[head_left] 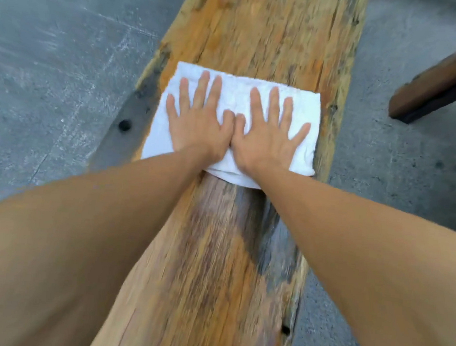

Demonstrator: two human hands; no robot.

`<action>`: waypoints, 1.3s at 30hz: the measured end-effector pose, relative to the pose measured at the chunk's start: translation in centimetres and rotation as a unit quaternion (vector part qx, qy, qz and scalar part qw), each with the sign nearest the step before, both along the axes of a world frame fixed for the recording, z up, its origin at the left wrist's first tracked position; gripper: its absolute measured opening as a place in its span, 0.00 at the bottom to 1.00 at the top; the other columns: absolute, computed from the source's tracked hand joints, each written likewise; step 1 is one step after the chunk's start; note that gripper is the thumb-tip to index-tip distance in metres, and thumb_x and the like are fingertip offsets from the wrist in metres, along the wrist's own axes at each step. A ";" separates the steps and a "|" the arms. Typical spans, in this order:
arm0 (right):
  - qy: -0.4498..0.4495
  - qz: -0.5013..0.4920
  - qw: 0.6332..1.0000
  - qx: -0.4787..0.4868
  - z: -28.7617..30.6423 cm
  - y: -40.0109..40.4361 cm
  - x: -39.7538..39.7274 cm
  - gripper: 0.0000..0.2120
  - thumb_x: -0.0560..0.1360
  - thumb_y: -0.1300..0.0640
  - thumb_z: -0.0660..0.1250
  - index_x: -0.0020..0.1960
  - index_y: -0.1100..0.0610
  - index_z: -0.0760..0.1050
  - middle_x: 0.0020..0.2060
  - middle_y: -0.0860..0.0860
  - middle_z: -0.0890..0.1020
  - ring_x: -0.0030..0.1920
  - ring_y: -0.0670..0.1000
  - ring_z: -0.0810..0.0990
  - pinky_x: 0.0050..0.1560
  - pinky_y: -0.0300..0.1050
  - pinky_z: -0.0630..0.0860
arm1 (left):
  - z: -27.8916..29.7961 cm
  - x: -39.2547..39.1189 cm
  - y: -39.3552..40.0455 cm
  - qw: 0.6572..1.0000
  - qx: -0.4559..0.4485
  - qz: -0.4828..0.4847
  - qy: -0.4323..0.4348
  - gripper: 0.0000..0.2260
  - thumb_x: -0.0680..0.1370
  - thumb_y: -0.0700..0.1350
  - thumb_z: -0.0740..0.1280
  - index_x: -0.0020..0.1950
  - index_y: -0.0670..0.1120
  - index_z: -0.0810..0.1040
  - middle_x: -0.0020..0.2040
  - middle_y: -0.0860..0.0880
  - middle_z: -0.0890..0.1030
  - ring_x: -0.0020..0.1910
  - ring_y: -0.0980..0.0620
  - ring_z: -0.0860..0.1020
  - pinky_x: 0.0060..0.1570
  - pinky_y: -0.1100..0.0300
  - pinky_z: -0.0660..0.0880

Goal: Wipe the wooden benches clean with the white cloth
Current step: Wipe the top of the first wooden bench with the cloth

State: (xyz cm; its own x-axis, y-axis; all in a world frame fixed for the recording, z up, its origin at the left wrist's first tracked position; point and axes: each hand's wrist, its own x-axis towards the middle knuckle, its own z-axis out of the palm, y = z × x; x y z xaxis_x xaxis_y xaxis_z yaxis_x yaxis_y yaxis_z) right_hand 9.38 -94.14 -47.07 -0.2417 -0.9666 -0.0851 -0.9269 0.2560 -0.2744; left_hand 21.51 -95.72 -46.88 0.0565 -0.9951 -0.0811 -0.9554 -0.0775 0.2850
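Observation:
A long rough wooden bench (pixel 259 33) runs from the bottom of the view to the top. A folded white cloth (pixel 235 97) lies flat across it, spanning most of its width. My left hand (pixel 198 121) presses flat on the cloth's left half, fingers spread. My right hand (pixel 271 132) presses flat on the right half, thumb touching the left thumb. Neither hand grips the cloth; both palms rest on top. Below the cloth the wood looks darker and streaked. My forearms hide part of the bench's near end.
Grey scuffed concrete floor (pixel 52 63) lies on both sides of the bench. The end of another dark wooden piece (pixel 441 88) juts in at the upper right. A dark knot hole (pixel 124 125) marks the bench's left edge.

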 end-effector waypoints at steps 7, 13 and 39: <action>0.009 0.019 1.000 0.015 0.9 1.1 0.4 0.30 0.83 0.38 0.47 0.83 0.40 0.46 0.84 0.46 0.44 0.83 0.53 0.41 0.77 0.72 0.37 | 0.6 0.2 1.1 1.000 0.017 0.001 -0.009 0.30 0.82 0.60 0.48 0.83 0.56 0.45 0.83 0.56 0.44 0.82 0.45 0.43 0.79 0.41 0.43; 0.039 0.073 0.996 0.025 1.4 4.8 0.4 0.31 0.83 0.38 0.49 0.83 0.42 0.46 0.84 0.48 0.45 0.84 0.54 0.42 0.78 0.70 0.42 | 0.8 0.8 6.7 0.999 0.015 0.032 0.013 0.30 0.82 0.59 0.51 0.83 0.56 0.48 0.83 0.56 0.47 0.83 0.46 0.47 0.80 0.44 0.46; 0.059 0.223 0.973 0.018 1.4 34.0 7.5 0.33 0.78 0.40 0.55 0.82 0.46 0.59 0.83 0.51 0.57 0.83 0.58 0.55 0.76 0.72 0.54 | 2.5 9.0 38.3 0.987 0.081 0.139 0.020 0.26 0.82 0.53 0.51 0.81 0.52 0.59 0.82 0.54 0.57 0.82 0.46 0.55 0.75 0.43 0.58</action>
